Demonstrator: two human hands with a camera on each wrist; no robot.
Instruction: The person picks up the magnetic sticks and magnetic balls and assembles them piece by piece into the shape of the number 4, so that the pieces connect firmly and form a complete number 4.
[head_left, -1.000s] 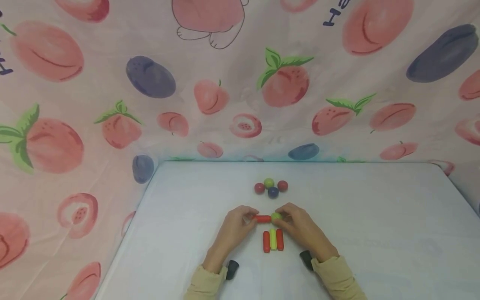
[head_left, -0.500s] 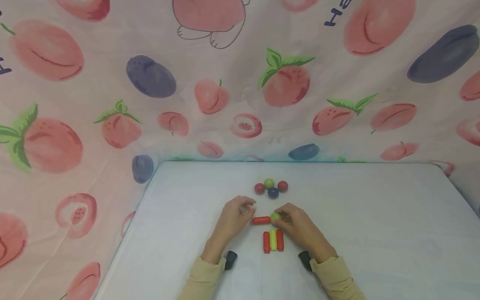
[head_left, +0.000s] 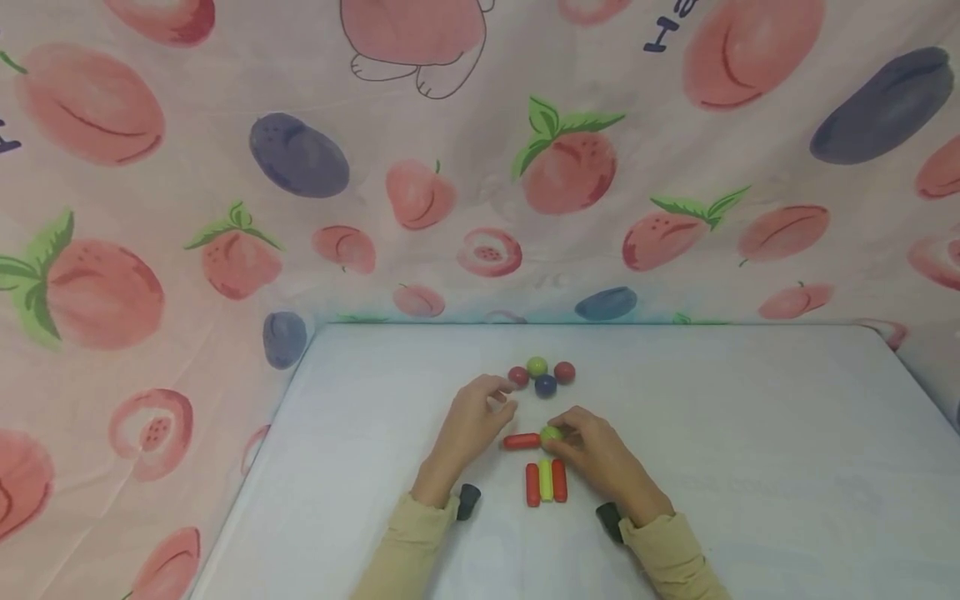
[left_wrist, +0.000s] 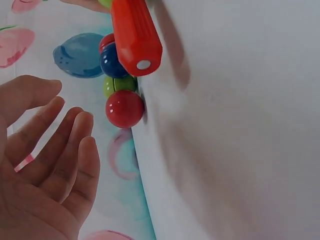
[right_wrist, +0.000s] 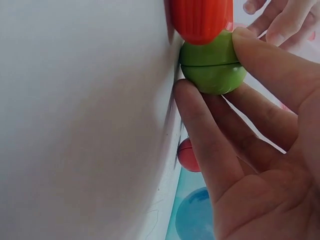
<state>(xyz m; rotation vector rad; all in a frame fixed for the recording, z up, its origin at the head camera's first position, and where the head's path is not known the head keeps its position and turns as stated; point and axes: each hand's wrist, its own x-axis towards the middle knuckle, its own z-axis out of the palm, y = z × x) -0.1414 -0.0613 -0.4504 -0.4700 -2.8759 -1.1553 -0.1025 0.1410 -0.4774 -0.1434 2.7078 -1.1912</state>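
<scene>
My right hand pinches a green ball between thumb and fingers; a seam runs round the ball. A red ribbed rod lies end-on against the ball's left side. In the left wrist view the rod's near end shows a small pale disc. My left hand is off the rod, fingers loosely bent and holding nothing. Its fingertips are close to the left red ball of a small group. That group also has a green ball, a dark blue ball and another red ball.
Below the hands, a red rod, a yellow-green rod and a second red rod lie side by side on the white table. A fruit-print cloth hangs behind the table's back edge.
My left hand has let go of the red rod and moved up towards the group of balls. My right hand stays in place on the green ball.
</scene>
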